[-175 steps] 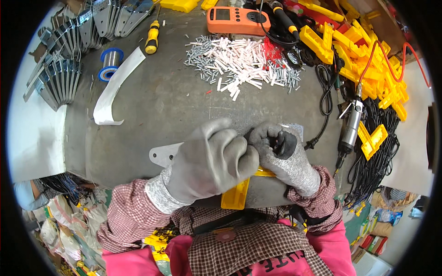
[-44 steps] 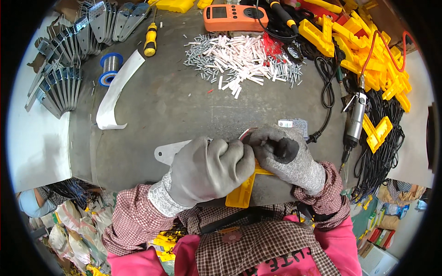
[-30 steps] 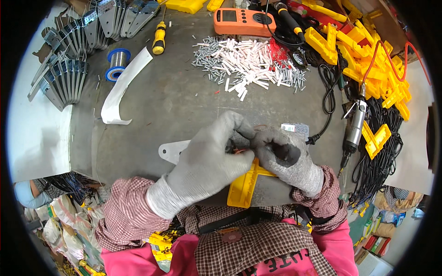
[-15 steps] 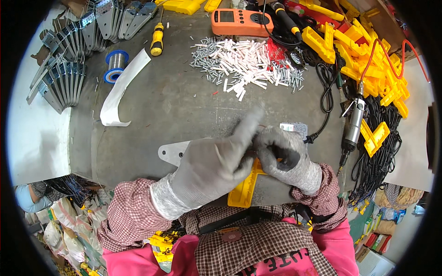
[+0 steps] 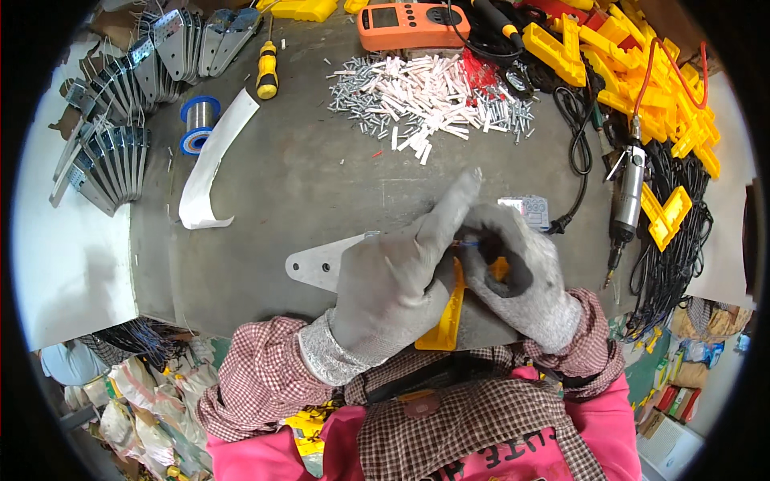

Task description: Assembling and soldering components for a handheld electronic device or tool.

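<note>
Both my hands wear grey gloves and meet fingertip to fingertip above the near middle of the bench. My left hand is closed at the thumb with its forefinger stretched forward; what it grips is hidden. My right hand curls into a pinch on thin wires, bluish and reddish, showing between the hands. Beneath them lies a yellow plastic housing, partly covered by the hands. A grey metal bracket with holes lies flat beside my left hand, which hides its right end.
Ahead is a pile of screws and white plugs below an orange meter. A power screwdriver, black cables and yellow housings crowd the right. Leftward are a solder spool, paper strip, screwdriver and brackets.
The view has shifted slightly, and both hands appear a little farther right. They stay together in much the same pose. The bluish wire between the fingers now shows.
</note>
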Demonstrator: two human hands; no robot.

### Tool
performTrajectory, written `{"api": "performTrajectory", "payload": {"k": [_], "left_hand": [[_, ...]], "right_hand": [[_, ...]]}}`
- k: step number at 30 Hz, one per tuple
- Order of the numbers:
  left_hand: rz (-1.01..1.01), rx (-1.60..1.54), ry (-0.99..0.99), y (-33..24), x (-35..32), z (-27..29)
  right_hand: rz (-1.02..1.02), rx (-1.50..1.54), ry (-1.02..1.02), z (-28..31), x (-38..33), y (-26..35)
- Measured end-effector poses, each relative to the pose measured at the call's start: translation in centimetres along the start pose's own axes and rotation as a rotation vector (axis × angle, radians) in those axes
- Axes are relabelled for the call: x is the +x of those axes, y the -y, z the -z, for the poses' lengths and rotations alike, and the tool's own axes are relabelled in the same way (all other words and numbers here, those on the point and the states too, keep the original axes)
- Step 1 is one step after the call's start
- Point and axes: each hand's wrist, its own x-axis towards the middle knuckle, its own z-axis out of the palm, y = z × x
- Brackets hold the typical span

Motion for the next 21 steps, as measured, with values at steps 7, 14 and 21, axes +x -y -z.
{"api": "performTrajectory", "payload": {"k": [7,14,21], "left_hand": [[-0.491,0.623,-0.190,0.8,0.2,-1.4],[0.085,-0.099,0.003,-0.1,1.0,0.5],[-0.042,0.105,-0.001,0.9,0.2,0.5]], "right_hand": [[0.042,-0.013,0.084,1.1,0.0,-0.6],[0.008,-0.038,0.195,1.2,0.7,-1.9],[0.153,-0.147,0.298,2.4,1.2,-1.6]]}}
